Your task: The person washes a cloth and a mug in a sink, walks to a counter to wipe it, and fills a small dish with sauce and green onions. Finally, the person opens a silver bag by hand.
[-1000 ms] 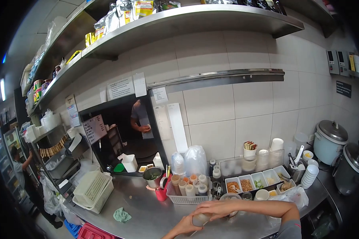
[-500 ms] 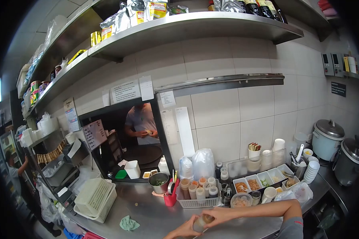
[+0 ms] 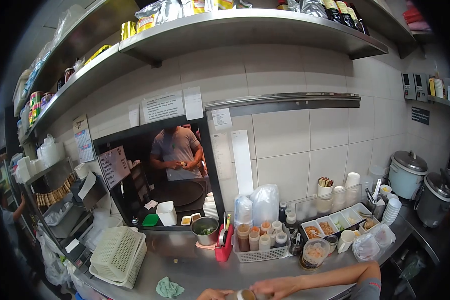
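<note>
At the bottom edge of the head view, a small round clear container with a pale rim and something brownish showing sits between my hands. My left hand is closed on its left side, partly cut off by the frame. From the right, my right hand reaches across with curled fingers against the container's right side near the rim. The lower part of the container is out of view. Nearest behind my right forearm stands a clear tub of pale orange food. A crumpled green cloth lies to the left.
On the steel counter stand white baskets, a metal pot, a red holder, a basket of sauce bottles and topping trays. Rice cookers stand right. Another person shows through the hatch.
My hands and the container have moved lower in view. The container, tilted before, now shows its round top. My view has shifted, and the tub behind my right arm is more exposed.
</note>
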The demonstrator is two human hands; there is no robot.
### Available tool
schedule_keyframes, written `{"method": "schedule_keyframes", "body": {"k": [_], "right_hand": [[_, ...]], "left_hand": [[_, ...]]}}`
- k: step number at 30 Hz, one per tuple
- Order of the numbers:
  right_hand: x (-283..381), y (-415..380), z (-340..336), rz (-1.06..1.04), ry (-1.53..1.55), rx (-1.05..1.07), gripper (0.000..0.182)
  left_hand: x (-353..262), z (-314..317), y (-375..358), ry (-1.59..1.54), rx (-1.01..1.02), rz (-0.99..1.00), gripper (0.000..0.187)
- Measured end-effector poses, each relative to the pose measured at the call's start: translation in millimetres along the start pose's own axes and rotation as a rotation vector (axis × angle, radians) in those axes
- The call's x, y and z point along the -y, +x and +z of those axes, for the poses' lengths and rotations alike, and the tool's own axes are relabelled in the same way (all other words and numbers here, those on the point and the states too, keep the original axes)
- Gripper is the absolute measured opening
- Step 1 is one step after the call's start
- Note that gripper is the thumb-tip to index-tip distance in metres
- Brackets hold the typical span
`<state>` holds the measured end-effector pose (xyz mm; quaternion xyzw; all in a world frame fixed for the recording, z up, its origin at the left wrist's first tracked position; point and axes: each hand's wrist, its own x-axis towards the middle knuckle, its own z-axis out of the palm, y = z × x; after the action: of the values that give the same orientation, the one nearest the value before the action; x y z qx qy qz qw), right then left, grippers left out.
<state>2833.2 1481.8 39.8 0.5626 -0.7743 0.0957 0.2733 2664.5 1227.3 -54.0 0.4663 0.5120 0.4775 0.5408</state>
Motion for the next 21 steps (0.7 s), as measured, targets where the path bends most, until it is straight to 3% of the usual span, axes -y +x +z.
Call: {"method": "schedule_keyframes", "body": {"k": [2,5,9,14,17,21], "right_hand": [[1,-8,14,0.498,0.197,-0.157,0.056],[-11,-48,65,1.266,0.485,-0.225,0.059],[-34,-108,140,1.437,0.391,-0.23,0.063],[-52,-129,161,1.448,0.318,-0.231,0.072],[-54,-123,144,1.476,0.28,-0.111,0.084],[-68,-58,40,1.104,0.208,0.107,0.089]], "left_hand": [[3,-10,-7,-0.03,-0.097,0.015,0.071],[5,-17,0,-0.037,-0.339,0.105,0.069],[5,-22,36,0.054,-0.735,0.283,0.066],[48,-46,76,0.116,-0.952,0.388,0.073],[63,-52,88,0.203,-1.053,0.391,0.076],[49,-43,89,0.286,-1.123,0.441,0.082]]}}
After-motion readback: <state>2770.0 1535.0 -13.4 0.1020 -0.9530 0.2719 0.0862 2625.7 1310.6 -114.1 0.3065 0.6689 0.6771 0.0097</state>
